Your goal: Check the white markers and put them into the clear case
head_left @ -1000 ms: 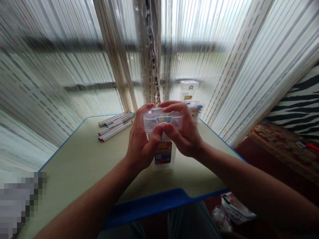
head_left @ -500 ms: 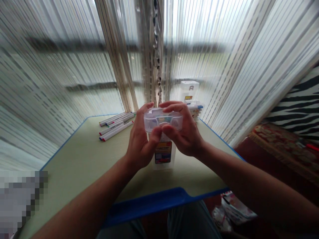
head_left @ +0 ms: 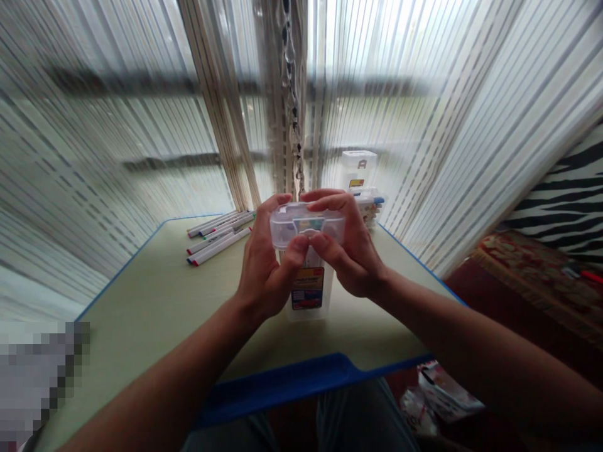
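A clear plastic storage box with a yellow and dark label stands upright on the table in front of me. Its translucent lid is on top, with a latch at the front. My left hand wraps round the lid's left side, and my right hand wraps round its right side. Both thumbs press side by side at the front latch, while the fingers curl over the top and back. Whether the latch is fastened, I cannot tell. Several white markers with coloured ends lie to the left of my left hand.
Behind my right hand stand another clear box and a smaller container with a blue part. The pale table has a raised blue front edge. Striped curtains hang behind it. Plastic bags lie on the floor at right.
Both hands keep their hold on the lid, with the thumbs shifting only slightly at the latch. The box and the markers stay in place.
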Demonstrator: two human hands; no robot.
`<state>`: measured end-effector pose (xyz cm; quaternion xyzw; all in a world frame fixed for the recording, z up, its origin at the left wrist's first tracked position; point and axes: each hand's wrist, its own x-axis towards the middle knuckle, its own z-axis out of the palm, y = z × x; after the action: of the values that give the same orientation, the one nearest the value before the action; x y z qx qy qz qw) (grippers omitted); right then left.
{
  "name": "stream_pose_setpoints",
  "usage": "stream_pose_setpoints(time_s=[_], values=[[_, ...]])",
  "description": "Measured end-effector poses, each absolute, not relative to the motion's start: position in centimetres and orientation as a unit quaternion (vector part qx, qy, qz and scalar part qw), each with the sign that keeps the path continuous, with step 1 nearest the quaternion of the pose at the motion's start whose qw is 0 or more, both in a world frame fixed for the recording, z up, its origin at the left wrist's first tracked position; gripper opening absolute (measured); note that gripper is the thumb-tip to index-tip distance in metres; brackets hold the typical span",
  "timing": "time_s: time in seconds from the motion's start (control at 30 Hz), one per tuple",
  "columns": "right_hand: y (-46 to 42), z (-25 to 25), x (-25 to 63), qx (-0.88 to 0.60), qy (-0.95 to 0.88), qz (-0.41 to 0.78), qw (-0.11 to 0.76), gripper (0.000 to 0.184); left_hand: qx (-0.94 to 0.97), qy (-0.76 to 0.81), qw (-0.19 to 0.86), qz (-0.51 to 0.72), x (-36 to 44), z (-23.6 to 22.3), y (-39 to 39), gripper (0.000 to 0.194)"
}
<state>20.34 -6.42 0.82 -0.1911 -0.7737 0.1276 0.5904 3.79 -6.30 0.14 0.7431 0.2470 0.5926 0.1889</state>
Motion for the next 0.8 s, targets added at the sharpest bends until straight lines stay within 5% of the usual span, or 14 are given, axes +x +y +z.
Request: stream_pose_setpoints(time_s=[0.8], values=[[-6.59,0.97,19.75,-0.198,-0.753,0.102,0.620,0.030,0.737,0.242,0.216,0.593,4.07,0.02,-6.68,0.052]])
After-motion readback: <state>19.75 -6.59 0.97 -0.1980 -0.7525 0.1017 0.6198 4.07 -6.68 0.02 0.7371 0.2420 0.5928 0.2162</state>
